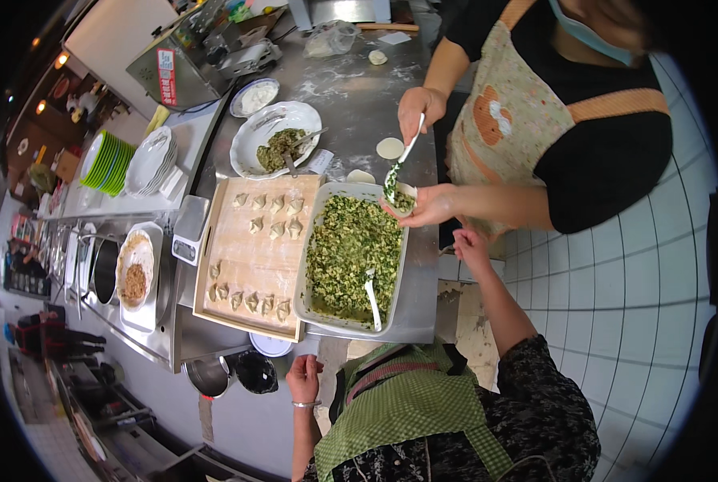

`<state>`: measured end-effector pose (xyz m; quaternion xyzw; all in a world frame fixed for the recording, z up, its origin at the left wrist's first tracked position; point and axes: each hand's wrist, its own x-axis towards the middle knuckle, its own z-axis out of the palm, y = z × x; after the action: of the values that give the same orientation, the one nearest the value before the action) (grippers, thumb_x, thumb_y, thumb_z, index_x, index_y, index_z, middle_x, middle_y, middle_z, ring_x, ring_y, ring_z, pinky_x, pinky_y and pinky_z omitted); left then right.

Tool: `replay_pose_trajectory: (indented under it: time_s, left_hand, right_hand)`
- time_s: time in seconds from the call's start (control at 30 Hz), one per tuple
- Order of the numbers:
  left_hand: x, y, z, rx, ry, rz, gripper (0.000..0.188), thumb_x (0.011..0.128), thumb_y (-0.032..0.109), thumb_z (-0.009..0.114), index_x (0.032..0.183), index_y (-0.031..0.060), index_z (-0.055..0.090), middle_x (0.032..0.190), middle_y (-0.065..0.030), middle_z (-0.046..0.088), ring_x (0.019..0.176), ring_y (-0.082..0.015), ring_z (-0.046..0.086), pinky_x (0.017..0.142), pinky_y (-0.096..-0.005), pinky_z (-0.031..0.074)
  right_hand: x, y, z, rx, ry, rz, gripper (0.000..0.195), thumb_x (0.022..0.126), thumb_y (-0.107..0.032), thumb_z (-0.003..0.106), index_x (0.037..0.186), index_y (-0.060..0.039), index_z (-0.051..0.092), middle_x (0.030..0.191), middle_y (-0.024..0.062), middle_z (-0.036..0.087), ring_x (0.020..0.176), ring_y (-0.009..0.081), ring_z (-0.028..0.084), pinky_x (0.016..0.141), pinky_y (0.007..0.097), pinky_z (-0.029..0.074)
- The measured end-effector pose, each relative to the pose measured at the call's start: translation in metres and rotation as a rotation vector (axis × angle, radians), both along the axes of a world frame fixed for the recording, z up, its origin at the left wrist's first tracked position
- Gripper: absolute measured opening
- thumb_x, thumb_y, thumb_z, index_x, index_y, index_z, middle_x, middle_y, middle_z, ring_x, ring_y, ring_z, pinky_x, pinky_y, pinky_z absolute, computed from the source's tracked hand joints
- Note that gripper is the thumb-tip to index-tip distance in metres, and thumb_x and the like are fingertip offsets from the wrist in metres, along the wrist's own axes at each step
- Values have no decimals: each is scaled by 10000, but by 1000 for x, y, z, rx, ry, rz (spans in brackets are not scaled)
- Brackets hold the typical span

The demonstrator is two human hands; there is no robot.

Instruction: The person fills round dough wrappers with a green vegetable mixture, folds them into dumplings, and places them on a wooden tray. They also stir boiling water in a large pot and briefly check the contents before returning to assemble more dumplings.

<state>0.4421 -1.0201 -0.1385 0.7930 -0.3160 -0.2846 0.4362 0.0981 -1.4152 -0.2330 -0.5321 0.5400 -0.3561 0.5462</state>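
Observation:
My left hand (304, 376), with a bracelet at the wrist, hangs loosely curled before the table's edge, holding nothing that I can see. My right hand (471, 248) is raised beside the table's right edge, its fingers curled in, with no object visible in it. Nearest in front of me is a white plastic tub (402, 265) of chopped green and yellow filling (350, 247), a white spoon (373, 301) lying in it. Left of it, a wooden tray (256, 262) bears rows of small folded dumplings (277, 229).
A co-worker's hand (422, 111) spoons filling into a wrapper (405, 200) on their other palm. A bowl of darker filling (244, 129), a flour bowl (256, 97), a kitchen scale (187, 241), stacked plates (109, 162) and a bowl of brown filling (135, 268) stand leftward.

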Motion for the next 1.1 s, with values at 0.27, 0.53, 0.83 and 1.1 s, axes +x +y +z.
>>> replay_pose_trajectory:
  time_s: [0.27, 0.53, 0.83, 1.1]
  left_hand:
    - [-22, 52, 8, 225, -102, 140, 160, 949, 139, 608, 877, -2, 632, 686, -109, 701, 619, -176, 697, 596, -303, 549]
    - [-55, 82, 35, 472, -126, 270, 227, 934, 198, 592, 874, -10, 660, 686, -88, 716, 625, -171, 704, 614, -300, 555]
    - [-64, 84, 43, 541, -46, 280, 216, 931, 184, 595, 924, -22, 660, 720, -98, 722, 672, -161, 703, 651, -286, 556]
    - [-62, 62, 77, 555, -20, 239, 253, 976, 263, 556, 1055, 49, 665, 857, -129, 723, 795, -258, 703, 745, -368, 542]
  right_hand:
    - [98, -134, -15, -581, 657, 105, 387, 921, -242, 628, 1259, -63, 570, 1166, 97, 628, 1057, 217, 593, 936, 349, 463]
    - [172, -231, -3, -623, 662, 33, 379, 837, -338, 671, 1126, -97, 633, 1103, 175, 642, 1044, 384, 593, 974, 454, 439]
    - [216, -261, 50, -326, 808, 65, 558, 812, -350, 746, 1313, -155, 593, 1210, 160, 636, 1189, 332, 578, 988, 472, 438]
    - [229, -283, 42, 65, 788, 101, 461, 791, -394, 785, 1161, -149, 659, 1148, 103, 698, 1107, 262, 644, 984, 459, 427]
